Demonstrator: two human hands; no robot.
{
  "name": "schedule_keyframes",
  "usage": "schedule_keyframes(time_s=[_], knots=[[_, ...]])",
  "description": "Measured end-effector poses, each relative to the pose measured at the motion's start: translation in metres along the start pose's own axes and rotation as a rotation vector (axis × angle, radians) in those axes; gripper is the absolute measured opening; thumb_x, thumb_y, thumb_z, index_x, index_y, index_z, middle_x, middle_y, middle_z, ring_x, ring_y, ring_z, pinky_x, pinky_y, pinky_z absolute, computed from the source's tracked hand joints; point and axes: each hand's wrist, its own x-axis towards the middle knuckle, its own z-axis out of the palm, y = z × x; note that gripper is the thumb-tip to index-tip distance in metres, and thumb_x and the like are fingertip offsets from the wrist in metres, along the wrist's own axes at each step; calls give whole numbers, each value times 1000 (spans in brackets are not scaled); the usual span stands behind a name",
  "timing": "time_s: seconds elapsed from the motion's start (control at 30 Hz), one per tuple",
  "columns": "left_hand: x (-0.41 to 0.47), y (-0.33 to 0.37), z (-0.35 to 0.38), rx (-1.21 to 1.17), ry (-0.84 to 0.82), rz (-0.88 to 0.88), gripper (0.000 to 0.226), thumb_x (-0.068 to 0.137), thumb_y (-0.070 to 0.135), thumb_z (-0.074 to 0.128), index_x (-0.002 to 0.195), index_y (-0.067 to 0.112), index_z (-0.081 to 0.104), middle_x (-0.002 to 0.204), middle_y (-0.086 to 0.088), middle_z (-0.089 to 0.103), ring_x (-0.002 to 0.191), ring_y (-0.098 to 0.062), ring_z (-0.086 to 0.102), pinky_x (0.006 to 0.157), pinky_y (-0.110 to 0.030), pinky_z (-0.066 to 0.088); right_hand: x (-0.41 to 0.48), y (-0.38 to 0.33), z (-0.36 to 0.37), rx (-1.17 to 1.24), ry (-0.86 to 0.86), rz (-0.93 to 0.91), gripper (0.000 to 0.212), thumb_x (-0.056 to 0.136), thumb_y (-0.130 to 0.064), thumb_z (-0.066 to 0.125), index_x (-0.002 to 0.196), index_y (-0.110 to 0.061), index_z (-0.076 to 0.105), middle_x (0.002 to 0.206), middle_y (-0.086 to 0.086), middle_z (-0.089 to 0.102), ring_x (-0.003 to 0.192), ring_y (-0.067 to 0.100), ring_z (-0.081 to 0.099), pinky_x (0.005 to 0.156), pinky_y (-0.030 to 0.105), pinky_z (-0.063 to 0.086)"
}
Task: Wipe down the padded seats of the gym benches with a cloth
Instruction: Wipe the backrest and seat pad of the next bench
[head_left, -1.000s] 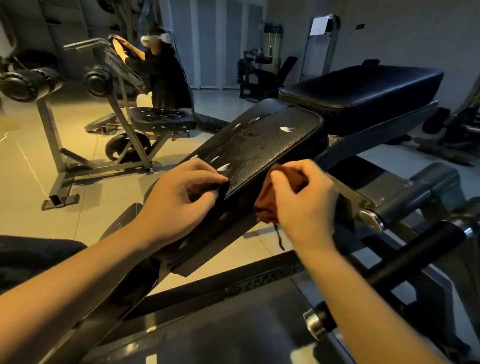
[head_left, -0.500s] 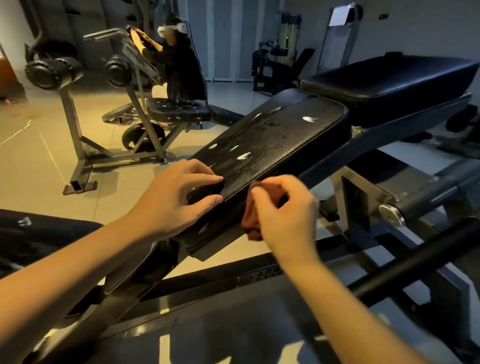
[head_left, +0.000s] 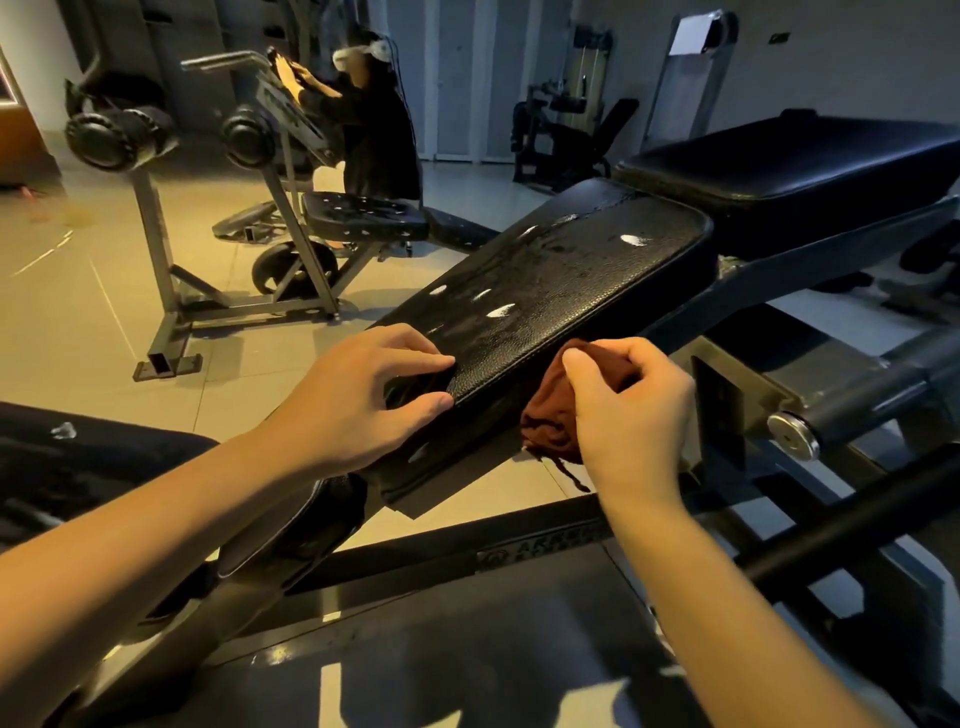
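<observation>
Head view: the bench (head_left: 467, 556) fills the frame, its black seat (head_left: 571, 280) tilted up away from the camera. The left hand (head_left: 363, 410) grips the seat's near left corner, fingers on top and thumb at the edge. The right hand (head_left: 628, 415) is bunched round a brown cloth (head_left: 550, 421), pressing it against the seat's near right side. White spots (head_left: 501, 310) dot the seat's top.
</observation>
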Motion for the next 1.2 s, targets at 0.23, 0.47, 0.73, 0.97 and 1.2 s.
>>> schedule_keyframes(time_s=[0.23,0.47,0.73,0.97,1.2], knots=[[5,-2,3,-32,19,-9,40,88,52,67,122,31,73,114,18,62,108,-4,57,92,-40,54,-61,19,44,-145,-310,109,5,96,-33,67,96,-28,69,91,-13,65,91,6,62,69,19,55],[1,-2,1,-47,-17,-15,42,90,48,67,128,31,69,119,17,60,112,-2,54,95,-35,51,-22,1,17,-32,-69,21,5,95,-27,69,90,-24,69,81,-9,67,82,5,66,65,20,56],[8,1,-1,-63,-30,-30,36,90,46,69,123,31,73,116,19,60,110,-1,57,92,-38,55,-35,11,28,-184,-246,52,5,94,-32,70,93,-27,71,86,-13,66,87,6,63,61,13,50],[12,4,-2,-30,-43,-26,35,90,45,70,121,30,74,116,19,60,107,-3,57,87,-38,54,-41,13,32,-98,-117,-4,4,95,-29,67,93,-26,66,86,-11,64,82,7,65,63,24,57],[11,1,-6,-61,-57,-24,35,89,46,70,121,31,73,117,19,62,108,-3,57,88,-42,55,-19,-3,18,-190,-180,-23,7,93,-23,71,87,-22,69,80,-9,65,77,-2,63,58,8,45]])
